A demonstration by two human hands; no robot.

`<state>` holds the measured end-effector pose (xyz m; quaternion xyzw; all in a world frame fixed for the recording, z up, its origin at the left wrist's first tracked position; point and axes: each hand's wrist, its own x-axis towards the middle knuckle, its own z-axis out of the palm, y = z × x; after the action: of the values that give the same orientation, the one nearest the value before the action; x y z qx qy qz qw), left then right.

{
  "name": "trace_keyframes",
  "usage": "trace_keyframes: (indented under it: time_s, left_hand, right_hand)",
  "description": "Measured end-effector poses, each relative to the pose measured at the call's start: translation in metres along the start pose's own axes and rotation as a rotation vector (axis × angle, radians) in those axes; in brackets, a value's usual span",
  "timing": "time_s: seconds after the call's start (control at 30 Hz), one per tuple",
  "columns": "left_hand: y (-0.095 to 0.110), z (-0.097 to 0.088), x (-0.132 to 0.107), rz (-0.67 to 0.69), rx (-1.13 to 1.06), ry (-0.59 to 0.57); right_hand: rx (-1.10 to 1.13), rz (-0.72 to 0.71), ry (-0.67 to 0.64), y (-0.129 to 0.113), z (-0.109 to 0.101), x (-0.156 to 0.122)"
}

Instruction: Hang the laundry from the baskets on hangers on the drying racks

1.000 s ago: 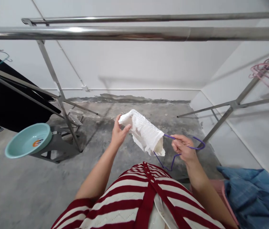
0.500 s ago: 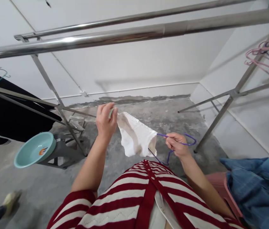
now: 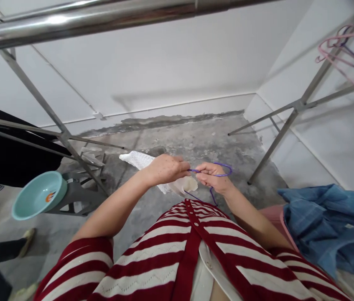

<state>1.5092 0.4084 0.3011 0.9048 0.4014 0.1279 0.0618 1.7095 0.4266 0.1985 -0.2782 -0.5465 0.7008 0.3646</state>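
A small white knitted garment (image 3: 136, 159) hangs on a purple wire clothes hanger (image 3: 230, 169) in front of my waist. My right hand (image 3: 212, 177) is closed around the hanger near its hook. With fingers pinched together, my left hand (image 3: 170, 169) is at the garment's edge where the hanger wire comes out, close to my right fingertips. It covers the garment's middle, and whether it also grips the wire is hidden. The hanger's lower arm shows below my hands, running into the garment.
Overhead runs a steel rack rail (image 3: 108, 25). Pink hangers (image 3: 330, 52) hang at right, dark clothing (image 3: 14, 150) at left. A turquoise basin (image 3: 40, 196) rests on a grey stool (image 3: 76, 192). Blue denim (image 3: 324, 221) fills a pink tub (image 3: 285, 228). Another person's leg (image 3: 1, 250) shows lower left.
My left hand has moved right and down from the garment's far left end to the hanger beside my right hand. The garment now slants to the left under it. The view has shifted.
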Motion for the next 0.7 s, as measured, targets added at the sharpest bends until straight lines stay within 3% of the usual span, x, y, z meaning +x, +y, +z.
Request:
trace_keyframes:
  time_s: [0.13, 0.2, 0.27, 0.37, 0.43, 0.53, 0.7]
  left_hand:
    - [-0.009, -0.014, -0.006, 0.064, -0.006, -0.010]
    - [-0.016, -0.024, -0.014, 0.028, -0.010, 0.068]
    - [-0.023, -0.032, -0.021, -0.017, -0.026, 0.150]
    - [-0.029, -0.037, -0.030, -0.055, -0.031, 0.190]
    - [-0.031, -0.038, -0.035, -0.108, 0.008, 0.206]
    - [-0.033, -0.039, -0.044, -0.181, 0.069, 0.266]
    - [-0.036, -0.039, -0.062, -0.167, 0.010, 0.285]
  right_hand:
    - [0.062, 0.022, -0.249, 0.007, -0.052, 0.007]
    - [0.132, 0.006, -0.132, 0.026, -0.081, 0.010]
    - [0.137, 0.073, 0.020, 0.050, -0.095, 0.013]
    - [-0.002, 0.199, 0.139, 0.085, -0.080, 0.023]
    - [-0.040, 0.166, 0.131, 0.100, -0.056, 0.032]
    - [-0.014, 0.109, 0.054, 0.109, -0.027, 0.045]
    - [-0.045, 0.046, 0.071, 0.112, -0.008, 0.067]
